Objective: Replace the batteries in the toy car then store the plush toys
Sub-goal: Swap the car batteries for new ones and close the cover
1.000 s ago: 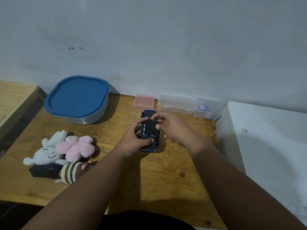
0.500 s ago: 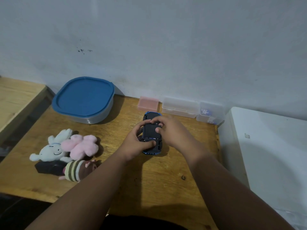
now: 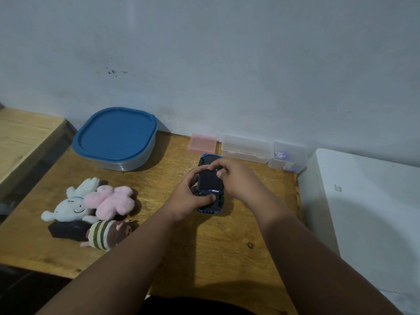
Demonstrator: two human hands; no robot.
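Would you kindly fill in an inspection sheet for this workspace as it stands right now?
Surface: wooden table, set against the wall.
Job's things: toy car underside up between both hands; white rabbit plush, pink plush and striped plush heaped at left; blue-lidded container behind them, lid on.
Clutter: pink box, long clear box, small clear box along the wall; black object beside the plushes.
Grips: left hand grips the car; right hand's fingers curl on its underside.
Cables: nothing seen.
Surroundings: white surface at right.

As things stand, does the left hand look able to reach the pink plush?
Probably yes, once it lets go: the left hand grips the car, and nothing stands between it and the pink plush.
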